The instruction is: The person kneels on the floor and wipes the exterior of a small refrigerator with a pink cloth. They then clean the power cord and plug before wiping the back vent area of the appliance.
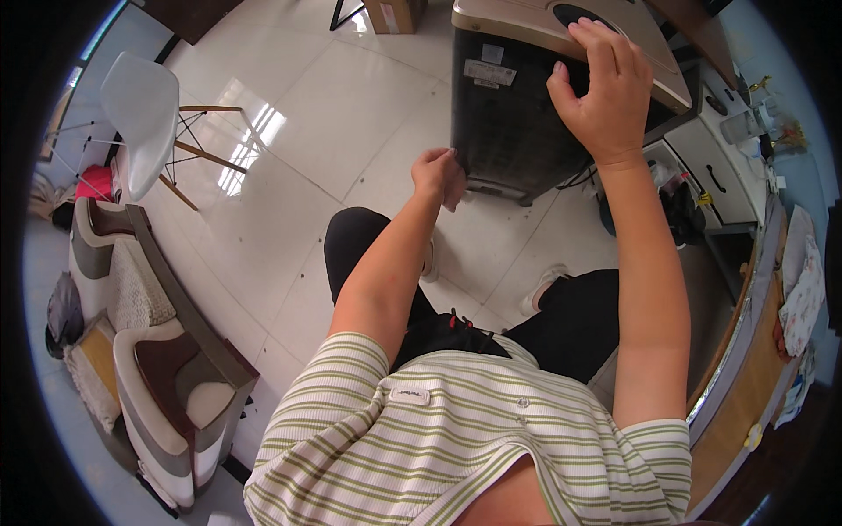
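A large black appliance [520, 125] with a champagne-coloured top stands on the tiled floor in front of me. My right hand [605, 95] is at the near edge of its top, fingers stretched over the top and thumb apart; I cannot tell how firmly it touches. Lower down, my left hand [437, 177] is beside the appliance's left corner with curled fingers. Whether those fingers hold or touch anything is hidden. Labels bearing writing are stuck on the black panel.
To the left are a white shell chair [148, 125] with wooden legs and a sofa [158, 368] with cushions. A cardboard box [393, 14] stands beyond. On the right are a white drawer cabinet [714, 164], bags under it, and a wood-edged bed or bench [743, 407].
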Demonstrator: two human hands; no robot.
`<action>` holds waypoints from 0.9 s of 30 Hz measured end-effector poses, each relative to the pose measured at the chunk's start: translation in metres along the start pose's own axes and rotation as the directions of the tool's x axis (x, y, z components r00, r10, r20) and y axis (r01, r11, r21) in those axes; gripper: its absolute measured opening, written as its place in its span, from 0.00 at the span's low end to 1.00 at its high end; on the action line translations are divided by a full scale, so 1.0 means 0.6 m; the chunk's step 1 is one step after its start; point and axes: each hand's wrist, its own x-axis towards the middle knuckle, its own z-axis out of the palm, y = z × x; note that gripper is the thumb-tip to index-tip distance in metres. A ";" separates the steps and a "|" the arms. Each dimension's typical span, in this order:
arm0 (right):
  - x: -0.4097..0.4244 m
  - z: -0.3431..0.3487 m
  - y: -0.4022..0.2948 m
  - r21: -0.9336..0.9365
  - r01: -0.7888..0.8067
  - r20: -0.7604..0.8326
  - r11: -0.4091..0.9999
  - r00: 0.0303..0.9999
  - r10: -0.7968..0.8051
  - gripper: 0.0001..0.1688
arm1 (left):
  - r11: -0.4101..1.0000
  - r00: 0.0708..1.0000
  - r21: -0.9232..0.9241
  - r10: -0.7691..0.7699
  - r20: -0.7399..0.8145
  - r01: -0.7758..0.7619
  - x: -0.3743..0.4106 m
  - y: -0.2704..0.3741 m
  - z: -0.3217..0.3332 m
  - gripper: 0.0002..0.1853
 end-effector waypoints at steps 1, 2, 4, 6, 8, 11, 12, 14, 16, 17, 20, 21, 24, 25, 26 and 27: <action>0.003 -0.003 -0.007 0.001 0.003 0.003 1.000 1.000 -0.003 0.23 | 1.000 1.000 0.001 0.015 -0.009 -0.015 0.003 -0.001 -0.002 0.12; 0.007 -0.007 -0.016 0.002 0.006 0.006 1.000 1.000 -0.006 0.23 | 1.000 0.999 0.003 0.029 -0.019 -0.029 0.007 -0.002 -0.005 0.12; 0.012 -0.010 -0.021 -0.010 0.013 0.007 1.000 1.000 -0.013 0.24 | 0.999 0.999 0.001 0.042 -0.035 -0.042 0.005 0.003 0.000 0.11; 0.013 -0.009 -0.020 -0.028 0.022 0.003 0.999 1.000 -0.022 0.23 | 0.999 0.998 -0.008 0.042 -0.055 -0.042 0.002 0.012 0.010 0.10; 0.012 -0.008 -0.018 -0.025 0.023 -0.004 0.999 1.000 -0.023 0.23 | 0.998 0.997 -0.004 0.070 0.041 -0.070 0.012 -0.002 0.007 0.09; 0.012 -0.008 -0.020 -0.021 0.019 -0.002 1.000 1.000 -0.019 0.22 | 0.996 0.995 -0.030 0.081 0.050 -0.080 0.032 -0.029 0.001 0.08; 0.014 -0.007 -0.022 -0.017 0.020 -0.003 1.000 1.000 -0.020 0.22 | 0.996 0.996 -0.044 0.083 0.029 -0.082 0.039 -0.033 0.000 0.09; 0.016 -0.006 -0.028 -0.011 0.012 0.009 1.000 1.000 -0.012 0.22 | 0.960 0.976 0.178 0.216 0.018 -0.216 0.053 -0.039 -0.004 0.06; 0.014 -0.006 -0.021 -0.008 0.010 0.015 1.000 1.000 -0.010 0.22 | 0.750 0.870 0.475 0.489 0.070 -0.460 0.056 -0.049 -0.002 0.03; 0.008 -0.003 -0.014 -0.004 0.006 0.012 1.000 1.000 -0.006 0.22 | 0.505 0.736 0.632 0.658 0.159 -0.588 0.056 -0.054 -0.005 0.01; 0.001 0.007 -0.001 0.010 0.018 -0.008 1.000 1.000 -0.018 0.22 | 0.101 0.446 0.731 0.845 0.295 -0.675 0.054 -0.051 -0.007 0.02; 0.001 0.008 0.000 0.010 0.028 -0.010 1.000 1.000 -0.028 0.22 | 0.051 0.381 0.725 0.874 0.300 -0.687 0.053 -0.052 -0.005 0.02; 0.011 0.014 -0.010 0.028 0.055 -0.024 0.998 0.998 -0.055 0.23 | 0.832 0.857 0.255 0.515 -0.025 -0.493 0.109 -0.116 -0.019 0.01; 0.008 0.010 -0.009 0.006 0.050 0.003 0.999 0.999 -0.050 0.22 | 0.900 0.913 0.189 0.407 -0.040 -0.393 0.088 -0.101 -0.007 0.02; 0.006 0.002 -0.010 -0.014 0.046 0.028 0.999 0.999 -0.045 0.21 | 0.951 0.955 0.120 0.293 -0.048 -0.285 0.065 -0.085 0.004 0.03; 0.007 -0.003 -0.012 -0.028 0.043 0.047 0.999 0.998 -0.042 0.21 | 0.983 0.982 0.051 0.181 -0.053 -0.178 0.042 -0.055 0.009 0.05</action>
